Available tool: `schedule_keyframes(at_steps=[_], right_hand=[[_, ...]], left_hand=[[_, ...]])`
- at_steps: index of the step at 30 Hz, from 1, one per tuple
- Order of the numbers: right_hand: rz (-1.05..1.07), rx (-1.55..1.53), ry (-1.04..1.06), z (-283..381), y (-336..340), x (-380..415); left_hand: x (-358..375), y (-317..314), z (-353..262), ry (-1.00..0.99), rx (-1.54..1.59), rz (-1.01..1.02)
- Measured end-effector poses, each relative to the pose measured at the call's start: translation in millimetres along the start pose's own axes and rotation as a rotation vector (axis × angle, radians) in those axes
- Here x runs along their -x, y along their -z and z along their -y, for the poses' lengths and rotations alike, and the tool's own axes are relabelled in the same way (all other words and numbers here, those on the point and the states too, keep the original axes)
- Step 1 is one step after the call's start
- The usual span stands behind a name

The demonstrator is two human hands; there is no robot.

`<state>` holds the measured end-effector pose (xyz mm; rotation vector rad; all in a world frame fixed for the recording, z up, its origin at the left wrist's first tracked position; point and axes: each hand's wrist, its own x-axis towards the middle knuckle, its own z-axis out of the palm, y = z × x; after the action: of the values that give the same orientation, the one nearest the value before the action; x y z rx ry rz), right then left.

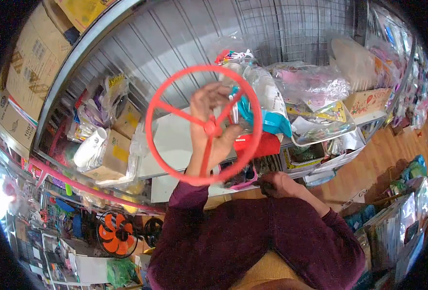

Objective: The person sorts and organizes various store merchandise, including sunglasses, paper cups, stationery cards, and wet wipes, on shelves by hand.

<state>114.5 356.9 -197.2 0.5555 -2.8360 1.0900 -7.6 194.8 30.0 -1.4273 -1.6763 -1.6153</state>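
Observation:
A red three-spoked wheel (pixel 210 127), slightly blurred, faces me in front of the shelf. Behind its hub and spokes is my left hand (pixel 213 116), fingers curled and thumb bent. It seems to grip the wheel near the hub, though the contact itself is partly hidden. Close beyond that hand lie a teal-and-white plastic packet (pixel 267 108) and a red box (pixel 258 145). My right hand (pixel 282 185) is lower, near the shelf's front edge, with its fingers curled in and dark with shadow. Whatever it may hold cannot be made out.
Wrapped goods (pixel 315 82) and an open box (pixel 306 154) crowd the shelf's right side. On the left are a white cup (pixel 91 147) and cardboard boxes (pixel 110 159). An orange-bladed fan (pixel 116 233) stands at lower left. Packets (pixel 397 227) line the lower right.

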Motion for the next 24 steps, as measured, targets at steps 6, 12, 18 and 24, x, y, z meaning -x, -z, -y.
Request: schedule_keyframes(at_steps=[6, 12, 18, 24], right_hand=[[-0.021, -0.053, -0.002, 9, 7, 2], [0.021, 0.011, -0.023, 3, 4, 3], [0.019, -0.021, -0.067, 9, 13, 4], [0.045, 0.045, -0.069, -5, 5, 4]], left_hand=[[-34, -2, 11, -0.086, -0.161, -0.183], [-48, 2, 41, 0.334, 0.059, 0.257], [-35, 8, 7, 0.161, 0.225, 0.006], [-36, 28, 4, -0.201, 0.065, -0.186]])
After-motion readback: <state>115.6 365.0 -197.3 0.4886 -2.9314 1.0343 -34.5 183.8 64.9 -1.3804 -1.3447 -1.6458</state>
